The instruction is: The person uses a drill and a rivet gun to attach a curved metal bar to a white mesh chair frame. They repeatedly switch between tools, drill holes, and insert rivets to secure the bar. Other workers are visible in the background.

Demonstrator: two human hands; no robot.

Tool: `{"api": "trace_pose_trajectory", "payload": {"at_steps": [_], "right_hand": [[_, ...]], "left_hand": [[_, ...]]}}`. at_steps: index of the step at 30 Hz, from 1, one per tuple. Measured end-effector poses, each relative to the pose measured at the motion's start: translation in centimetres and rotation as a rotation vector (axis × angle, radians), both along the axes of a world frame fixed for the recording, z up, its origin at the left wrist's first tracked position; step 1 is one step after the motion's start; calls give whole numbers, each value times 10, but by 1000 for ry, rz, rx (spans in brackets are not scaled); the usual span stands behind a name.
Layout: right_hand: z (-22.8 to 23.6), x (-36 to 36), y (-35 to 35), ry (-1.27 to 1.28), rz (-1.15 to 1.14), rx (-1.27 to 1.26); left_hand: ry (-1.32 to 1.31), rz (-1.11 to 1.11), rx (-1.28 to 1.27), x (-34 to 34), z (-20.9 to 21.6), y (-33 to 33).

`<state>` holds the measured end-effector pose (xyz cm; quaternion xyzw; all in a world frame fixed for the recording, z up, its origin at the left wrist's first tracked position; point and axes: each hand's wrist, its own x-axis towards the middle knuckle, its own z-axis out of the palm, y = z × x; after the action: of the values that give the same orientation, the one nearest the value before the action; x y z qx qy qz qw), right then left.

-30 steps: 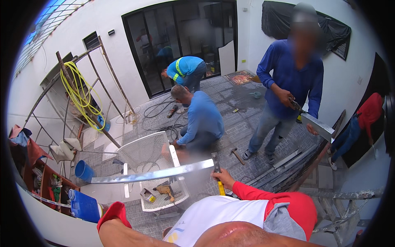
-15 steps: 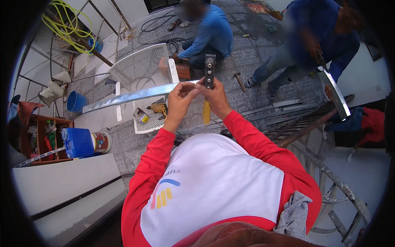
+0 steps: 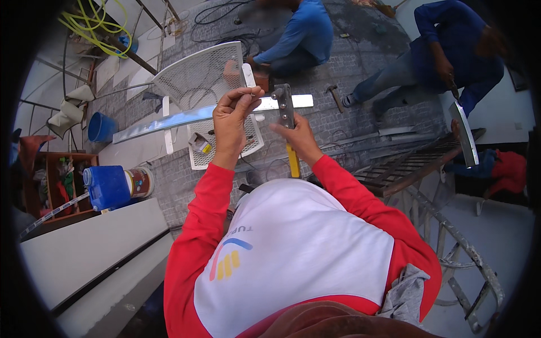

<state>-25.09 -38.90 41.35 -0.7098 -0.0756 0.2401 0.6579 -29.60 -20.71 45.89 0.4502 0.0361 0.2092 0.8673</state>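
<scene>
My right hand (image 3: 302,138) grips a hand riveter (image 3: 286,107) with a dark metal head and yellow handle grips, its head pointing away from me. Raised beside it, my left hand (image 3: 231,125) pinches thumb and fingertips around something too small to make out. Below both hands, a long shiny metal channel (image 3: 169,120) lies across a white mesh-backed chair or frame (image 3: 191,79). On the mesh, next to my left wrist, sits a small box with a yellow label (image 3: 202,143).
Ahead, a person in blue (image 3: 301,34) crouches by cables; another (image 3: 456,45) at right holds a metal piece (image 3: 464,135). A hammer (image 3: 335,98) lies on the tiles. Left are a blue bucket (image 3: 102,127) and blue jerrycan (image 3: 106,187); right, a rusty grate (image 3: 406,169) and ladder (image 3: 462,242).
My hands have moved apart, the left one rising while pinching. The riveter has tilted, its handle shifting right. The person at right has lowered the metal piece slightly.
</scene>
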Motion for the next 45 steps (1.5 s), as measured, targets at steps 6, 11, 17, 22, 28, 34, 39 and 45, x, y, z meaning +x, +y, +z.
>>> {"api": "trace_pose_trajectory", "payload": {"at_steps": [6,11,17,22,28,34,39,45], "right_hand": [[-9,-3,17,84,55,-9],[-2,-9,27,65,-20,120],[3,-7,26,46,-40,111],[-4,-3,25,-7,-40,91],[-16,-1,18,-179,-61,-76],[-27,2,12,-251,-39,-67],[-9,-6,27,20,40,239],[14,5,49,324,-67,711]], "left_hand": [[-74,49,99,13,0,-9],[18,183,603,12,10,4],[45,213,1134,4,35,18],[58,228,1201,4,38,12],[5,321,1577,4,44,15],[111,12,1337,24,54,28],[90,-9,956,54,54,17],[251,22,1366,11,55,-16]]}}
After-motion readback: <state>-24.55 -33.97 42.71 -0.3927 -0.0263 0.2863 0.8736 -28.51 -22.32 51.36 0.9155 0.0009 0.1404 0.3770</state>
